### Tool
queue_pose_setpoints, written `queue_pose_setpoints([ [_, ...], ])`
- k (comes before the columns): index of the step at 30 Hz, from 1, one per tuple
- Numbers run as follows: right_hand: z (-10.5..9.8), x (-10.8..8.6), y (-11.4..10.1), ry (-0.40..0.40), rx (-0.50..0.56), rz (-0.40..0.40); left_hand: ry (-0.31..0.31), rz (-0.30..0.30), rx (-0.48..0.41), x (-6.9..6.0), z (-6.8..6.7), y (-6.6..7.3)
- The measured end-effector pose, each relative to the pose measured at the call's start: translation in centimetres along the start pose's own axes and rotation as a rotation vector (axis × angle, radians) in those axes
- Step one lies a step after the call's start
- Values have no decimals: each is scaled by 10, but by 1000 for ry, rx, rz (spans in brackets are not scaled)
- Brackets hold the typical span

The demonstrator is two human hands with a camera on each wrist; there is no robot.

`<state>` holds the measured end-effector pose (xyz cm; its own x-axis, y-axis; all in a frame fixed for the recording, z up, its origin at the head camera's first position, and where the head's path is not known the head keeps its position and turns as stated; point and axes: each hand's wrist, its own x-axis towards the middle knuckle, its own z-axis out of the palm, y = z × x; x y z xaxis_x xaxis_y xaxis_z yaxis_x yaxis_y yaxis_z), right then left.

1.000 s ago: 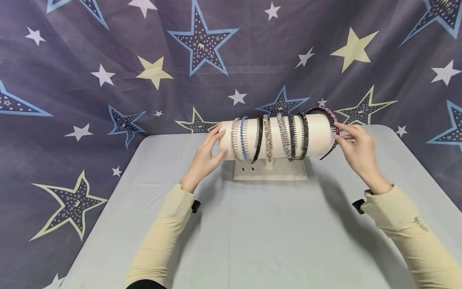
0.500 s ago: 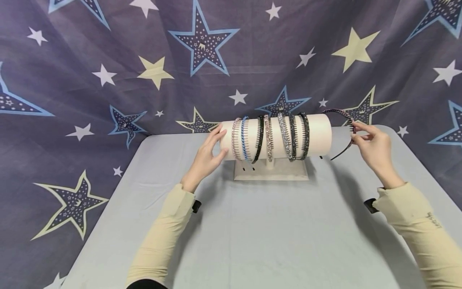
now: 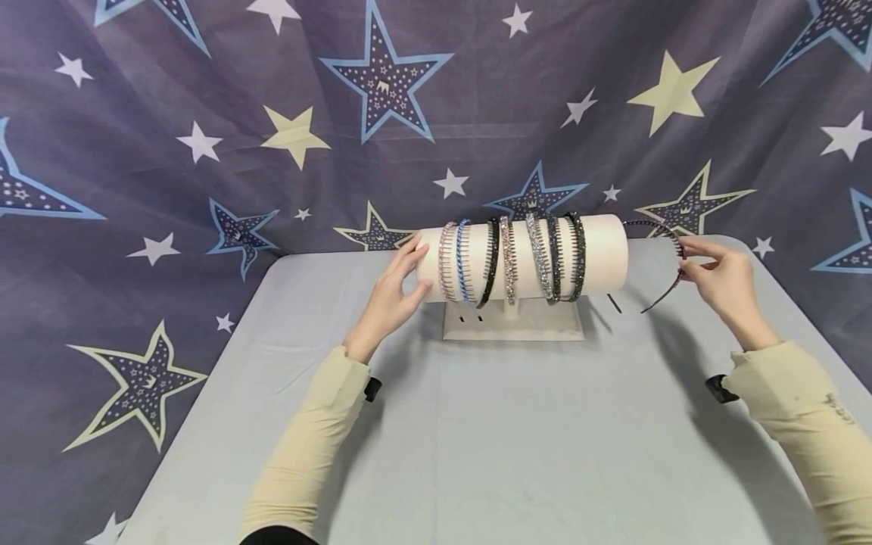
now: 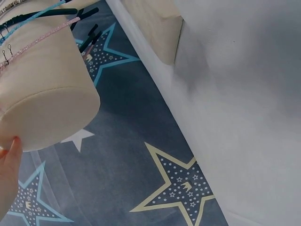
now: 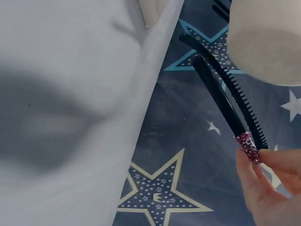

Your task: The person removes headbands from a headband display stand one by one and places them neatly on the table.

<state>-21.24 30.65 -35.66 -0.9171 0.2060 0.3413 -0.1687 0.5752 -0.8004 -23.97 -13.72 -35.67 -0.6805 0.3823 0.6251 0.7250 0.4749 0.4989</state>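
A cream cylindrical display stand (image 3: 602, 253) carries several glittery toothed headbands, among them a blue one (image 3: 464, 261) and a black one (image 3: 490, 265). My left hand (image 3: 391, 299) rests on the cylinder's left end, thumb apart from the fingers; in the left wrist view fingers (image 4: 11, 160) touch its end edge. Beyond the right end, my right hand (image 3: 725, 288) pinches a dark headband (image 3: 666, 294) between thumb and fingers. In the right wrist view that headband shows black teeth and a pink glittery part (image 5: 248, 146), apart from the cylinder's end (image 5: 270, 56).
The stand's flat base (image 3: 514, 325) sits near the back of a table with a pale cloth (image 3: 518, 439). Behind it hangs a dark curtain (image 3: 477, 98) with printed stars. Black bands sit at both wrists.
My right hand has moved right with the dark headband, drawing it away from the cylinder's right end. The left hand has stayed at the left end.
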Motion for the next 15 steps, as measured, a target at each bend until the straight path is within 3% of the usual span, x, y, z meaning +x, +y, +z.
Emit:
queue_pose_setpoints([
  [15,-6,11,29,-184,150,129,-3,-6,-33,1,0,1],
])
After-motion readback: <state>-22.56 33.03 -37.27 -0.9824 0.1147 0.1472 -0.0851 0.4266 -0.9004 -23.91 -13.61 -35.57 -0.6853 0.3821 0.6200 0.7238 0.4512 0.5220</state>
